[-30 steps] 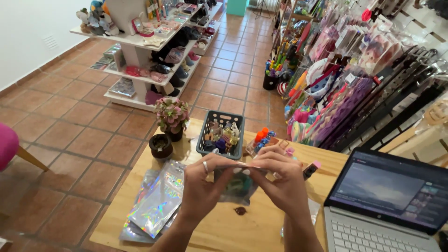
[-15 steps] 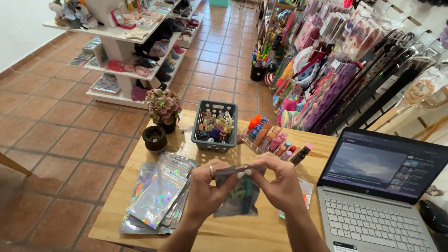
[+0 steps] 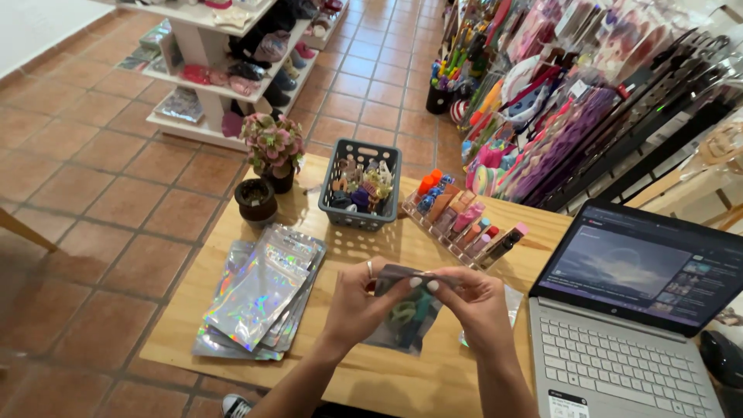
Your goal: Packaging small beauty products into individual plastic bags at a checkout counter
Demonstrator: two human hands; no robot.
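Observation:
My left hand (image 3: 357,298) and my right hand (image 3: 474,303) both pinch the top edge of a small see-through pouch (image 3: 405,319), held just above the wooden table (image 3: 364,379). The pouch hangs down between my hands with a green and teal item inside. A ring sits on a finger of my left hand. To the left of my hands lies a stack of shiny holographic pouches (image 3: 263,290).
A dark plastic basket (image 3: 361,184) of small items, a tray of coloured tubes (image 3: 458,220), a potted flower (image 3: 272,151) and a small dark pot (image 3: 255,201) stand at the table's far side. An open laptop (image 3: 627,310) is right. Display racks (image 3: 573,93) and shelves (image 3: 224,54) stand beyond.
The view has tilted down and closer to the table. My hands stay together on the pouch's top edge, and the pouch now hangs lower in front of me.

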